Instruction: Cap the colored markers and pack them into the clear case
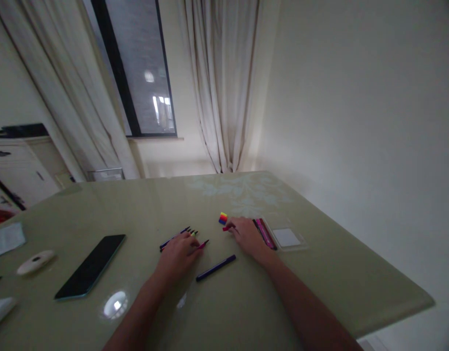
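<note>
My left hand [180, 251] lies on the green table [246, 302], fingers curled over a cluster of coloured pens [176, 236], with a pink pen tip showing at its fingertips. My right hand [248, 236] rests further right with its fingers closed round a red pen [227, 227]. A dark blue pen [215, 267] lies loose on the table between my forearms. Just beyond my right hand sits a small block of rainbow-coloured caps [223, 218]. Right of that hand a clear plastic pen case [285, 238] lies open with pink and black pens [264, 233] along its left side.
A black phone [91, 265] lies face up at the left. Further left are a white oval object [36, 261] and a paper [7, 239]. Curtains, a dark window and a white cabinet [15, 170] stand behind the table. The wall is close on the right.
</note>
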### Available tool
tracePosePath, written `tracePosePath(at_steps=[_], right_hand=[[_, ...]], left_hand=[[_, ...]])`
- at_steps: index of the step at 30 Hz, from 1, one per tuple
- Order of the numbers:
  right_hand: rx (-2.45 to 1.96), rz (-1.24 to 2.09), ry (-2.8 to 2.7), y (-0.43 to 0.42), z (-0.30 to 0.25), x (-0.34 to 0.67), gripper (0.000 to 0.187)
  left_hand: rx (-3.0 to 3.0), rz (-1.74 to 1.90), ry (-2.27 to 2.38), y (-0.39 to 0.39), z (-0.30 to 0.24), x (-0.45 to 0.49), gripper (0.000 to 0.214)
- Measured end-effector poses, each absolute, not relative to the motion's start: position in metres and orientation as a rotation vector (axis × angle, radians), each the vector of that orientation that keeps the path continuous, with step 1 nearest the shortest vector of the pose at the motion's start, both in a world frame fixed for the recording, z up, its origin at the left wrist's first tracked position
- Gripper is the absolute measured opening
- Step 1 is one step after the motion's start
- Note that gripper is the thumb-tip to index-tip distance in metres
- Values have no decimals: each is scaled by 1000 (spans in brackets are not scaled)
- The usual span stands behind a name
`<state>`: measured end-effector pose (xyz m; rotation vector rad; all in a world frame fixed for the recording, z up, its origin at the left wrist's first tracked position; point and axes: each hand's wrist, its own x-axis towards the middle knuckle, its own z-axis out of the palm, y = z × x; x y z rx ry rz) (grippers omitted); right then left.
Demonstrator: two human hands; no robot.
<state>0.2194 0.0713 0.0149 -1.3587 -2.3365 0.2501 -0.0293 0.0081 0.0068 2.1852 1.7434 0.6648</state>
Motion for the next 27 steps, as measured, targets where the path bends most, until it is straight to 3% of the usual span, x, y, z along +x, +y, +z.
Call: tracePosePath(at_steps=[4,27], right_hand=[[-1142,375,-2291,63,17,208,15],[-872,639,-2060,56,15,200,13]], left_hand=[[2198,693,1712,8,7,-29,21],[2022,987,1579,10,4,-21,21]])
